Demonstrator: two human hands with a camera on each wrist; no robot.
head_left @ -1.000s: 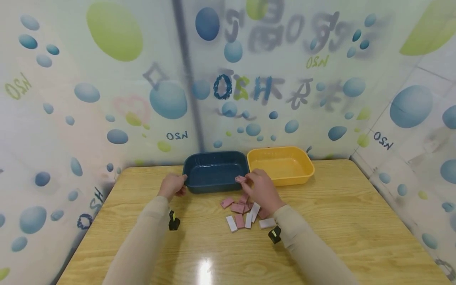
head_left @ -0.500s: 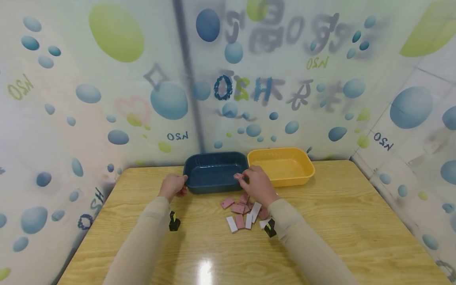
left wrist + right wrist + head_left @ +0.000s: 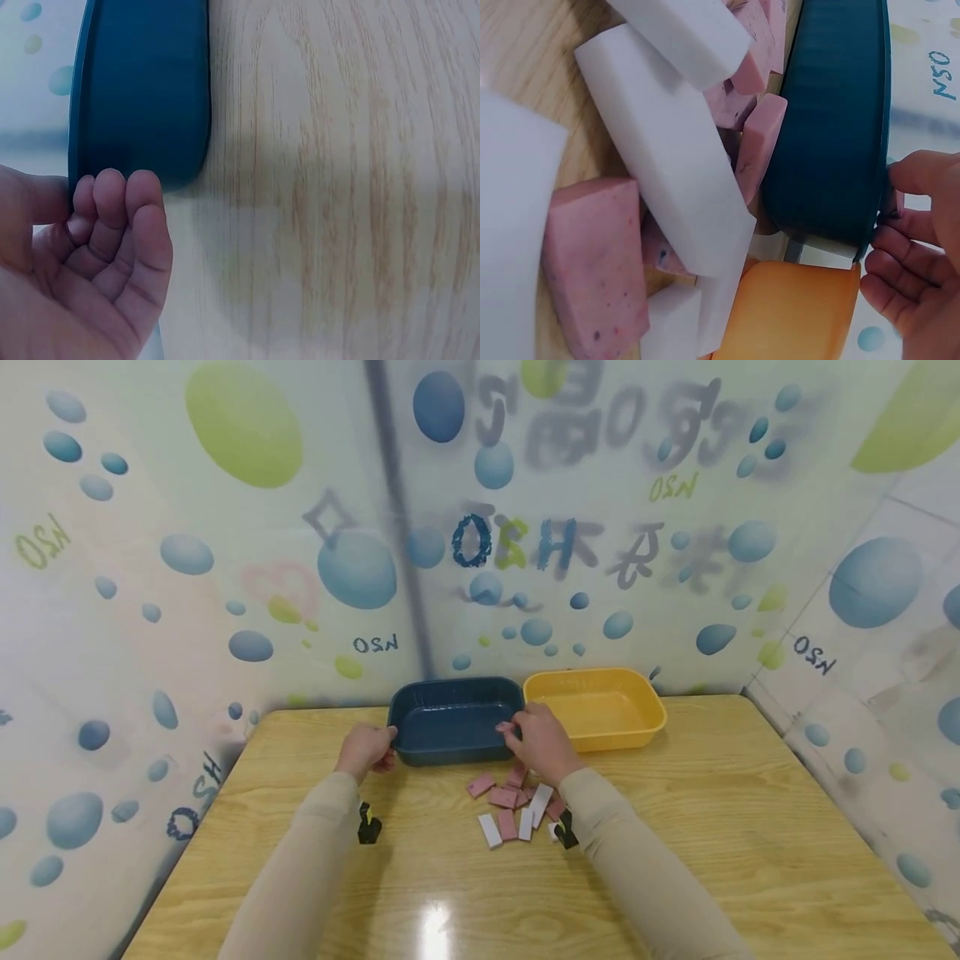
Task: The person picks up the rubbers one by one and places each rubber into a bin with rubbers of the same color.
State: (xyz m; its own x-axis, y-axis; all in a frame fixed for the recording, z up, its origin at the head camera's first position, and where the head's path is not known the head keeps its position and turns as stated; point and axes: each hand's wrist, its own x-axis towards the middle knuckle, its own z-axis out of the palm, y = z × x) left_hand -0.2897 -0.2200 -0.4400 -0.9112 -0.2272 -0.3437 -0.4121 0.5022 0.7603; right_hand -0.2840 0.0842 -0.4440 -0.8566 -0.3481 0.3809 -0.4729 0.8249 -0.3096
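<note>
In the head view my left hand grips the left end of a dark blue plastic tray. Its thumb lies at the rim and the fingertips curl against the outer wall, as the left wrist view shows. My right hand pinches a small pink block between thumb and forefinger, over the right end of the blue tray. In the right wrist view most of that pink block is hidden by the fingers. Nearer the person, pink speckled blocks and white blocks lie in a loose pile.
A yellow tray stands right beside the blue one, both at the back of the wooden table. Close behind them rises a wall covering with printed bubbles. Some of the pile sits under the right forearm.
The right hand has shifted slightly forward and inward over the blue tray's right end, still holding the pink block. My left hand keeps its grip on the tray.
</note>
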